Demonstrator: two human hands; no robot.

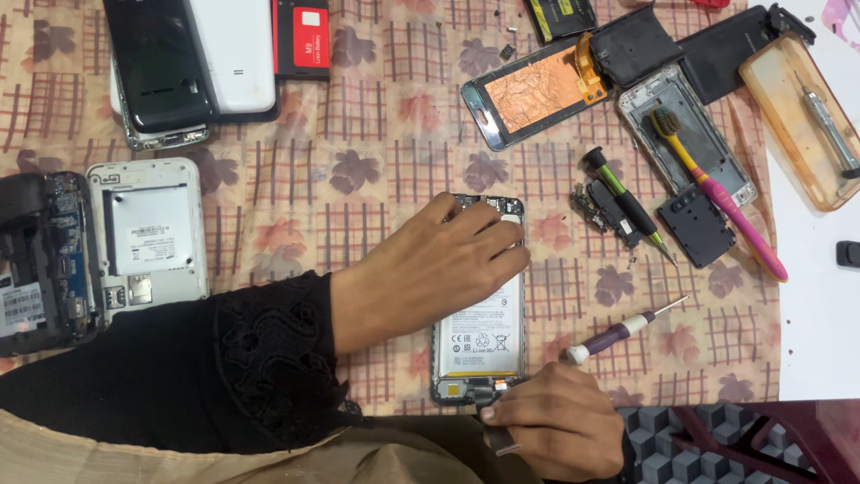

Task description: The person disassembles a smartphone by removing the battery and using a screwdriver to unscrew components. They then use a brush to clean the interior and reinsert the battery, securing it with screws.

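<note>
An opened phone [480, 336] with its white battery showing lies face down on the patterned cloth. My left hand [421, 269], in a black lace sleeve, rests flat on the phone's upper half and holds it down. My right hand [555, 421] is at the phone's bottom edge, fingers pinched on a small dark part or tool [498, 437]. A purple-and-white screwdriver [618, 333] lies just right of the phone, above my right hand.
Other opened phones [148, 229] and back covers [193, 63] lie left and top left. A screen panel [537, 90], phone frame [685, 134], toothbrush [721, 202], black-green screwdriver [627, 202] and orange tray [802, 116] sit at the right. A red battery [303, 38] lies at top.
</note>
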